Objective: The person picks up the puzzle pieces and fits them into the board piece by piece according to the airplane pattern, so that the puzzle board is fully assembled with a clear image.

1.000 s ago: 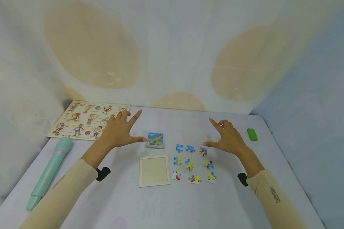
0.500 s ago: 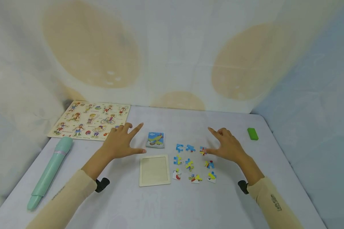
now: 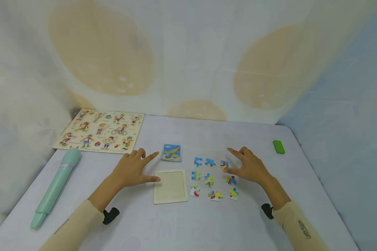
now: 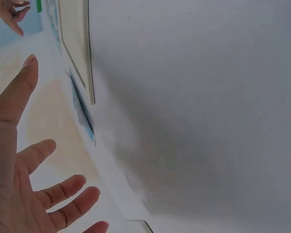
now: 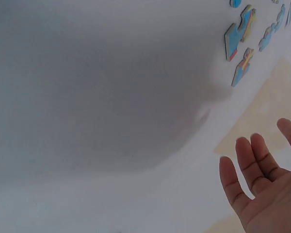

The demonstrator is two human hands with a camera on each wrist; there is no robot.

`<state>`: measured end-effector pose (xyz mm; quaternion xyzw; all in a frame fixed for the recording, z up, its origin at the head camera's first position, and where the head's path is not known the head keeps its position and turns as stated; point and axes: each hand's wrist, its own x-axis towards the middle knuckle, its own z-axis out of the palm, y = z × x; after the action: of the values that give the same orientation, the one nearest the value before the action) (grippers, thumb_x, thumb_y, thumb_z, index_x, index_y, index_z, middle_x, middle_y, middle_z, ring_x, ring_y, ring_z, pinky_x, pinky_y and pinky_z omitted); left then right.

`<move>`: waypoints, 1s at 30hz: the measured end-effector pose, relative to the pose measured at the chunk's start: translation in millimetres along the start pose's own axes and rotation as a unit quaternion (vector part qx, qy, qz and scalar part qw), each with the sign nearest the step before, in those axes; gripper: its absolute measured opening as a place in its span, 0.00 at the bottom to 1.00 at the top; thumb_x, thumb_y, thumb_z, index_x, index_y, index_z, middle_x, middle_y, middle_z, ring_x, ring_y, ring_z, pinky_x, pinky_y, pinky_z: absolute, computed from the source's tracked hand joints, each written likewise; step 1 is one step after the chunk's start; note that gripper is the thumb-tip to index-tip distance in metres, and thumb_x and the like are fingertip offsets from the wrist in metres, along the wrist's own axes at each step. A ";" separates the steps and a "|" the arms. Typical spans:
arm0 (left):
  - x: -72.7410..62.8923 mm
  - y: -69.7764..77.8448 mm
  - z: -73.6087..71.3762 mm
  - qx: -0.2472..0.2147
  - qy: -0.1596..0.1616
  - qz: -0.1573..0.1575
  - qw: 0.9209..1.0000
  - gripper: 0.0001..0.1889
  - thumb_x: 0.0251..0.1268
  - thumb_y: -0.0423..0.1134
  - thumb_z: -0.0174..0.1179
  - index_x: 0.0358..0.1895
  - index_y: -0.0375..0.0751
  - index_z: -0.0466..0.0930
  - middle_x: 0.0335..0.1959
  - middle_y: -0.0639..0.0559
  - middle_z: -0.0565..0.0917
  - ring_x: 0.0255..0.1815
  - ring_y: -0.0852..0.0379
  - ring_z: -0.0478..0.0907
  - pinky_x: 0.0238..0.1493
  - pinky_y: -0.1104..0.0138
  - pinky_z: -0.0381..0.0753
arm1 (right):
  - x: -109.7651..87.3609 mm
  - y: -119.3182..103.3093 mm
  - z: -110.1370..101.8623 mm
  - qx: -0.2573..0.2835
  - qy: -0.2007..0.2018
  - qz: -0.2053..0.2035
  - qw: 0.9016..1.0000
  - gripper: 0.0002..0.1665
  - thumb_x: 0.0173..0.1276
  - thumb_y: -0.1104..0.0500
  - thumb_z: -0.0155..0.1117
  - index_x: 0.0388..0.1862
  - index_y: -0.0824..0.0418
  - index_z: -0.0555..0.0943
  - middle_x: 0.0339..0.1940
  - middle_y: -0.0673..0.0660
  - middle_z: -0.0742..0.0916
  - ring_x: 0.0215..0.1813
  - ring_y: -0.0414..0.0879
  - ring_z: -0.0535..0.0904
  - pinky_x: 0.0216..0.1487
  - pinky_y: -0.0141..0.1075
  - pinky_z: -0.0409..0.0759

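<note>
My left hand [image 3: 131, 171] hovers over the table with thumb and index finger spread, holding nothing; its thumb tip overlaps the left rim of a square wooden puzzle frame [image 3: 171, 201] in the head view. Just beyond that frame lies a small picture card of a yellow airplane [image 3: 171, 152]. Several loose jigsaw pieces [image 3: 208, 180] in blue, yellow and red are laid out in rough rows to the right of the frame. My right hand [image 3: 249, 166], also spread and holding nothing, is above the table beside the right-hand pieces, its thumb near the upper right piece [image 3: 224, 164].
At the back left lies a wooden puzzle board [image 3: 100, 130] with sports figures. A mint-green microphone-shaped object [image 3: 55, 190] rests along the left side. A green block [image 3: 278, 147] sits at the right. Printed cloth [image 3: 188, 62] hangs behind the table.
Both hands have come lower and nearer to the person, the left one clearing the sports puzzle board and reaching the wooden frame's edge. The objects on the table stay in place.
</note>
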<state>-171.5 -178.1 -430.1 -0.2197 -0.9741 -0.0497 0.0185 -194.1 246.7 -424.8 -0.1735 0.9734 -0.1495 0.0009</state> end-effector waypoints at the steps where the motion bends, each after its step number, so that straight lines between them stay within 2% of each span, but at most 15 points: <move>1: -2.0 0.6 1.7 -0.004 -0.003 0.001 1.000 0.49 0.47 0.80 0.57 0.73 0.61 0.67 0.46 0.48 0.74 0.42 0.52 0.72 0.43 0.53 0.72 | -1.1 -0.1 0.6 0.003 -0.002 0.001 1.000 0.51 0.55 0.35 0.74 0.74 0.54 0.69 0.42 0.61 0.76 0.37 0.47 0.67 0.31 0.34 0.67; 10: -15.5 2.9 14.5 -0.052 -0.045 0.005 0.998 0.45 0.46 0.79 0.59 0.70 0.65 0.71 0.40 0.51 0.72 0.28 0.60 0.66 0.33 0.65 0.67 | -12.4 -2.5 6.7 0.029 -0.024 -0.003 0.999 0.47 0.56 0.37 0.74 0.72 0.55 0.72 0.38 0.58 0.74 0.35 0.44 0.65 0.28 0.32 0.65; 17: -21.6 1.3 22.7 -0.092 -0.074 -0.009 0.993 0.46 0.43 0.80 0.60 0.70 0.67 0.71 0.40 0.50 0.71 0.22 0.58 0.66 0.24 0.67 0.66 | -18.7 -3.9 10.9 0.020 -0.025 -0.004 0.999 0.46 0.56 0.38 0.74 0.71 0.55 0.73 0.38 0.56 0.74 0.36 0.43 0.65 0.29 0.31 0.65; 30: -28.7 4.3 29.7 -0.099 -0.080 -0.017 0.992 0.55 0.34 0.83 0.61 0.72 0.65 0.67 0.42 0.50 0.68 0.24 0.58 0.65 0.23 0.68 0.65 | -22.8 -8.9 21.9 0.021 -0.028 0.002 0.999 0.44 0.56 0.41 0.75 0.70 0.53 0.75 0.37 0.54 0.73 0.35 0.42 0.65 0.29 0.30 0.64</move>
<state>-144.2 -183.3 -460.9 -0.2067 -0.9665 -0.1282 -0.0820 -168.5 240.1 -444.3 -0.1753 0.9701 -0.1649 0.0317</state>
